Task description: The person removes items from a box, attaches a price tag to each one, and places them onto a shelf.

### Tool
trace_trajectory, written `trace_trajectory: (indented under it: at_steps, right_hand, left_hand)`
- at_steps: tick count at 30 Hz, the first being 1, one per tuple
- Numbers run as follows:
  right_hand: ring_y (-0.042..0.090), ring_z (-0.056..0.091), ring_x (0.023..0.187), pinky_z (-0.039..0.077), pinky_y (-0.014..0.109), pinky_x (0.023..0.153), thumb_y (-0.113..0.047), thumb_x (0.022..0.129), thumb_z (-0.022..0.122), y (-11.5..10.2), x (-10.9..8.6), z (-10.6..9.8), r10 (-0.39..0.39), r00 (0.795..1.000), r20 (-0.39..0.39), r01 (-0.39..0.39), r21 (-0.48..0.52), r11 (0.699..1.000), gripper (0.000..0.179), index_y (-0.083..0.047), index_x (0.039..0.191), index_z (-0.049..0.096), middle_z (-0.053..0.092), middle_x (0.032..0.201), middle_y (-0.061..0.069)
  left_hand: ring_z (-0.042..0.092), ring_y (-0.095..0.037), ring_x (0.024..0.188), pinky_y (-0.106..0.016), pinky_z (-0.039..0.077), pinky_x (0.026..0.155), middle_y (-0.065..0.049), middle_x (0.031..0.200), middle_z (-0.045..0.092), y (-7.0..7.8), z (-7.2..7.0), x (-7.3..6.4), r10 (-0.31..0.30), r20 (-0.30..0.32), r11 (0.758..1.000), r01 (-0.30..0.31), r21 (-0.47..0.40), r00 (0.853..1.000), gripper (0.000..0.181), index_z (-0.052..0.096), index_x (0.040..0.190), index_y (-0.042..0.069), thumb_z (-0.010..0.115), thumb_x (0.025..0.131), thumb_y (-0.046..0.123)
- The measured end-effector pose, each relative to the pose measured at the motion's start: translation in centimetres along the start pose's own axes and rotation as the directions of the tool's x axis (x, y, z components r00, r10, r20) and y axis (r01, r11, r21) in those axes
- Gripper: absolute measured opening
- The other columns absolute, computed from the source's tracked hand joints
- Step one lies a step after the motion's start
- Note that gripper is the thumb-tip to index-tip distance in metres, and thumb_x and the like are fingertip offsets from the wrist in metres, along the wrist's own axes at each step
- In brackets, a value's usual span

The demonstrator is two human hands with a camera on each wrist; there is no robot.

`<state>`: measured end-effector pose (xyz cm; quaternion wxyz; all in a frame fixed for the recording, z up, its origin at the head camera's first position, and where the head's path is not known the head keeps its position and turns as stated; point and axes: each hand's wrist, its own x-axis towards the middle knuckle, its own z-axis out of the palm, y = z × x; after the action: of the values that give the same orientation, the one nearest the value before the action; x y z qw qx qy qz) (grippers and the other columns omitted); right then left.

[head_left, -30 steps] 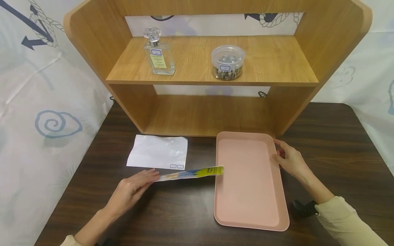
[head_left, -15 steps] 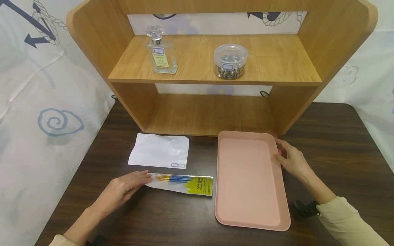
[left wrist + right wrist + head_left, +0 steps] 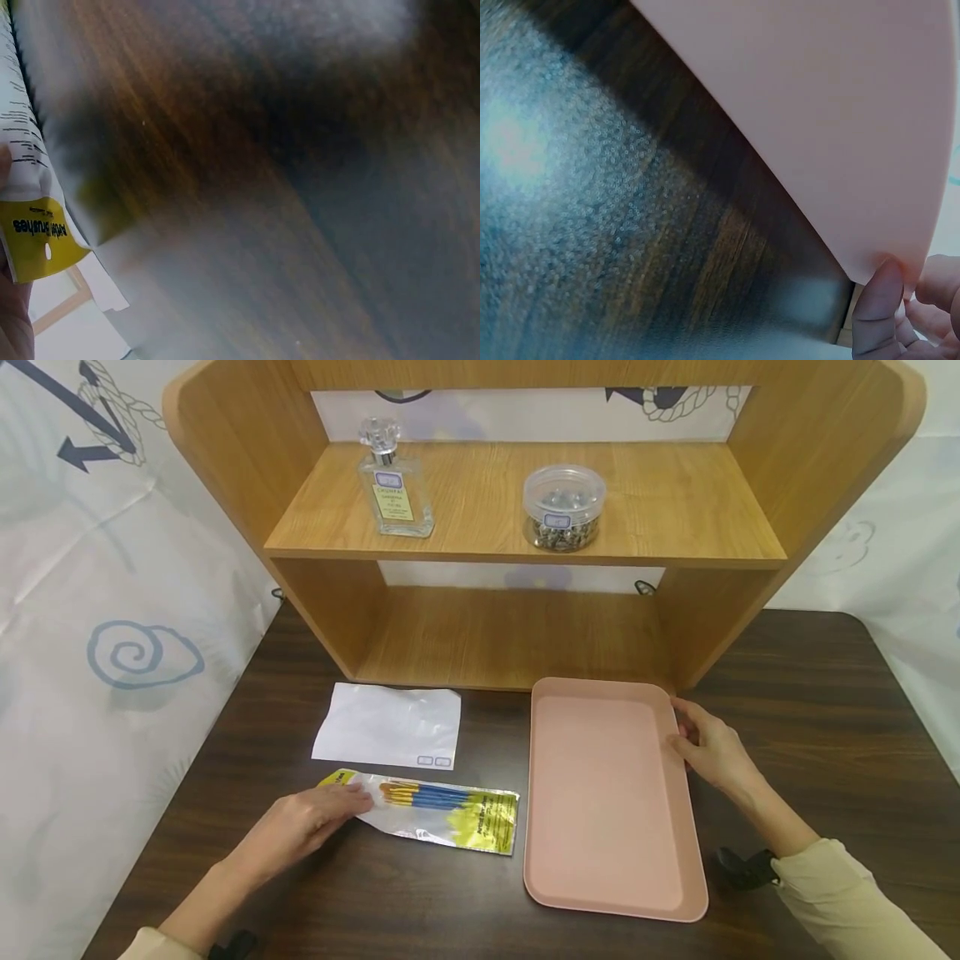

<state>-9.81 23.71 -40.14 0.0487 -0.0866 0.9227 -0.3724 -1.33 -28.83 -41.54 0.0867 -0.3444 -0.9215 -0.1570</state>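
At the left of the table my left hand (image 3: 315, 817) grips the yellow-ended side of a clear packet of artist brushes (image 3: 431, 810). Blue handles and gold ferrules show through the plastic, with a yellow label at the right end. In the left wrist view the packet's yellow flap (image 3: 39, 236) hangs over the dark table, fingers at the frame's left edge. My right hand (image 3: 712, 747) pinches the upper right edge of a pink tray (image 3: 607, 802). From the right wrist, the thumb (image 3: 880, 307) shows pressed against the tray's rim, fingers on the other side.
Behind the packet lies a white plastic sheet or pouch (image 3: 390, 727) with two small labels. A wooden shelf (image 3: 517, 635) stands at the back, carrying a glass perfume bottle (image 3: 397, 497) and a round clear jar (image 3: 564, 510) of small metal pieces.
The brush packet has turned from nearly edge-on to face-up and moved left and down, off the tray's edge. My left hand shifted left with it. The right hand still holds the tray.
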Motion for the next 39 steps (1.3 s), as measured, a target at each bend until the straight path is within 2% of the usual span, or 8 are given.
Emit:
trace_trajectory:
  at_steps: [3, 8, 18, 29, 39]
  right_hand:
    - [0.005, 0.049, 0.056, 0.043, 0.023, 0.051, -0.001, 0.088, 0.057, -0.1, 0.0, 0.0, 0.003, 1.000, 0.002, -0.003, -0.006, 1.000, 0.052, 0.010, 0.135, 0.037, 0.053, 0.082, 0.012]
    - [0.004, 0.049, 0.057, 0.044, 0.022, 0.051, -0.002, 0.089, 0.057, 0.0, 0.0, 0.1, 0.009, 1.000, 0.005, -0.009, -0.007, 1.000, 0.052, 0.010, 0.136, 0.036, 0.052, 0.083, 0.011]
    - [0.005, 0.049, 0.058, 0.044, 0.022, 0.052, -0.003, 0.089, 0.056, 0.0, -0.1, 0.0, 0.013, 1.000, 0.009, -0.013, -0.016, 1.000, 0.053, 0.009, 0.136, 0.036, 0.053, 0.083, 0.010]
    - [0.004, 0.050, 0.058, 0.043, 0.022, 0.052, -0.003, 0.089, 0.057, -0.1, -0.1, 0.0, 0.014, 1.000, 0.009, -0.013, -0.023, 1.000, 0.053, 0.010, 0.136, 0.035, 0.055, 0.085, 0.013]
    - [0.003, 0.049, 0.056, 0.042, 0.022, 0.051, -0.003, 0.089, 0.057, 0.1, -0.1, 0.1, 0.005, 1.000, 0.003, -0.005, -0.019, 1.000, 0.052, 0.010, 0.136, 0.036, 0.054, 0.082, 0.011]
  left_hand:
    - [0.067, -0.016, 0.097, -0.035, 0.054, 0.079, 0.001, 0.107, 0.071, 0.2, 0.0, 0.0, -0.022, 0.035, 1.000, 0.022, 0.015, 0.999, 0.037, 0.073, 0.104, 0.016, 0.078, 0.070, 0.002]
    - [0.066, -0.016, 0.100, -0.037, 0.054, 0.080, 0.002, 0.109, 0.070, 0.3, 0.1, -0.1, -0.052, 0.074, 0.999, 0.050, 0.019, 0.996, 0.035, 0.073, 0.105, 0.017, 0.077, 0.073, 0.005]
    - [0.066, -0.015, 0.096, -0.036, 0.055, 0.075, 0.003, 0.106, 0.069, 0.2, 0.4, -0.2, 0.006, 0.024, 1.000, -0.006, 0.003, 1.000, 0.033, 0.074, 0.100, 0.016, 0.079, 0.070, 0.005]
    - [0.065, -0.014, 0.097, -0.036, 0.055, 0.077, 0.003, 0.106, 0.069, 0.2, 0.8, -0.4, -0.023, 0.040, 1.000, 0.023, 0.014, 0.999, 0.029, 0.075, 0.098, 0.017, 0.080, 0.070, 0.010]
    - [0.065, -0.013, 0.095, -0.036, 0.055, 0.076, 0.004, 0.104, 0.069, 0.4, 1.0, -0.4, -0.042, 0.014, 0.999, 0.042, 0.011, 0.999, 0.026, 0.076, 0.096, 0.019, 0.080, 0.071, 0.015]
